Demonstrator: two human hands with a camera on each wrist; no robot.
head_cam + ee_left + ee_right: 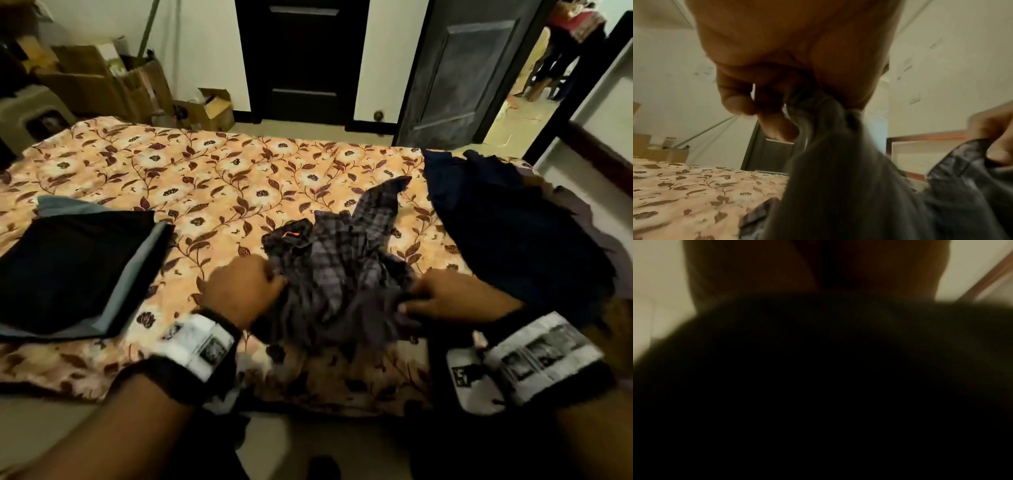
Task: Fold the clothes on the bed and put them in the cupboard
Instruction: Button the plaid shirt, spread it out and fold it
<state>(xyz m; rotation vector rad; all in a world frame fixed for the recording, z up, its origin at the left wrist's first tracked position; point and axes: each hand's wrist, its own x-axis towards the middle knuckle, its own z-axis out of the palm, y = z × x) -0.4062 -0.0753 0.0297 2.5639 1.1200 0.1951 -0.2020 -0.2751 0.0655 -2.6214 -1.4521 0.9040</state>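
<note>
Your left hand [241,286] and right hand [448,296] each grip the crumpled plaid shirt [337,260] on the bed [205,178], the folded black garment [73,267] left of the shirt.

Crumpled checked shirt [342,260]: showing grey and dark purple-grey plaid, with a small orange mark at the collar; bunching in my fingers [777,123]. Quilted bed cover [205,178]: displaying peach ground, cream blooms, maroon leaves and trailing vines. Folded flat garment [68,267]: showing black, edged in pale grey. Heaped clothes pile [507,233]: reading dark navy. Panelled door [301,58]: appearing black against cream walls.
</note>
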